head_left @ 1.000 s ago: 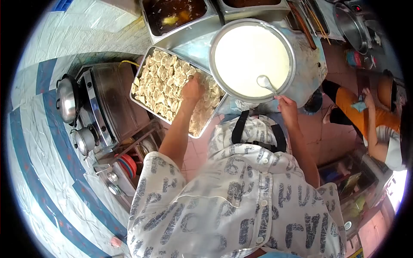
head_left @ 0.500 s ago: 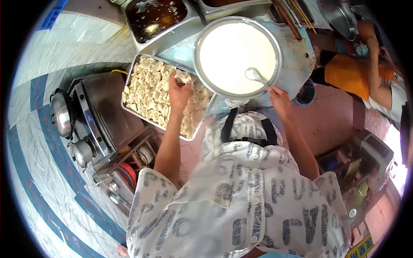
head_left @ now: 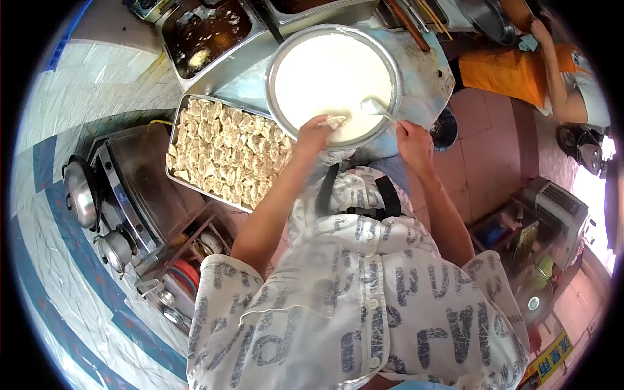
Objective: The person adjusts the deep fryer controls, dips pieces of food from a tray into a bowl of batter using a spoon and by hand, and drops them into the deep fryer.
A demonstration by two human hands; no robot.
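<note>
My left hand (head_left: 314, 135) is over the near rim of a large round metal basin (head_left: 270, 84), fingers closed on a small pale food piece (head_left: 335, 121). White batter (head_left: 331, 75) fills the basin. My right hand (head_left: 415, 143), at the basin's right edge, grips the handle of a metal spoon (head_left: 372, 106). The spoon's bowl, coated white, rests at the batter's surface. Left of the basin lies a metal tray (head_left: 207, 193) covered with rows of pale, coated food pieces (head_left: 224, 146).
Behind the tray, a metal vat (head_left: 185, 83) of dark oil holds a floating piece (head_left: 199, 60). A wooden-handled tool (head_left: 409, 26) lies at the back right. A stove (head_left: 140, 175) with lidded pots stands left. Another person in orange (head_left: 504, 73) works at the right.
My left hand has moved right from the tray to the basin, now with a food piece in its fingers. The spoon stays in my right hand. The camera view has shifted slightly.
</note>
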